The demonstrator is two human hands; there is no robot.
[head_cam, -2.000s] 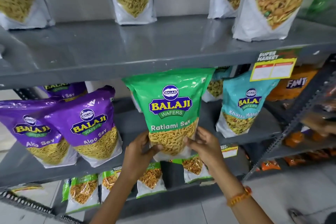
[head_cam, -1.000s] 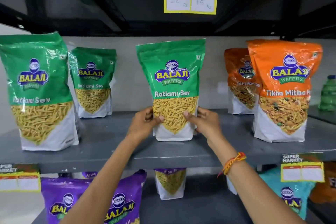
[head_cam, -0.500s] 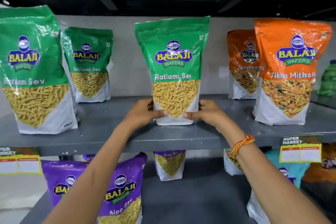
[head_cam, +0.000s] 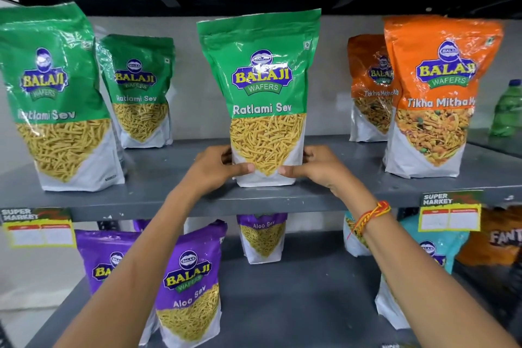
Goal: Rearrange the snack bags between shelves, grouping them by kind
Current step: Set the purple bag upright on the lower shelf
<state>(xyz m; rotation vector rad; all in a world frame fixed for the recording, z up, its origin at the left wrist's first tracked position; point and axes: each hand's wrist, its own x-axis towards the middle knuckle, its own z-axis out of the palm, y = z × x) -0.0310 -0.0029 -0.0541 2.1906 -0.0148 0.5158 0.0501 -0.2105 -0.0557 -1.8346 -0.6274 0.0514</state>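
Note:
A green Ratlami Sev bag (head_cam: pixel 262 87) stands upright on the grey upper shelf (head_cam: pixel 169 198), near its front edge. My left hand (head_cam: pixel 217 168) grips its lower left corner and my right hand (head_cam: pixel 316 168) its lower right, thumbs pressed on the front. Two more green Ratlami Sev bags stand to the left, a near one (head_cam: pixel 53 99) and a far one (head_cam: pixel 141 90). Two orange Tikha Mitha bags stand to the right, one in front (head_cam: pixel 435 99) and one behind (head_cam: pixel 370 87).
Purple Aloo Sev bags (head_cam: pixel 192 282) stand on the lower shelf (head_cam: pixel 296 305), with a teal bag (head_cam: pixel 435 251) and an orange Fanta pack (head_cam: pixel 502 237) to the right. A green bottle (head_cam: pixel 507 110) is at the far right. Price tags (head_cam: pixel 449 212) hang from the shelf edges.
The green bag came up from the lower shelf and now rests on the upper shelf, set slightly nearer the front edge. Both hands stay on its base.

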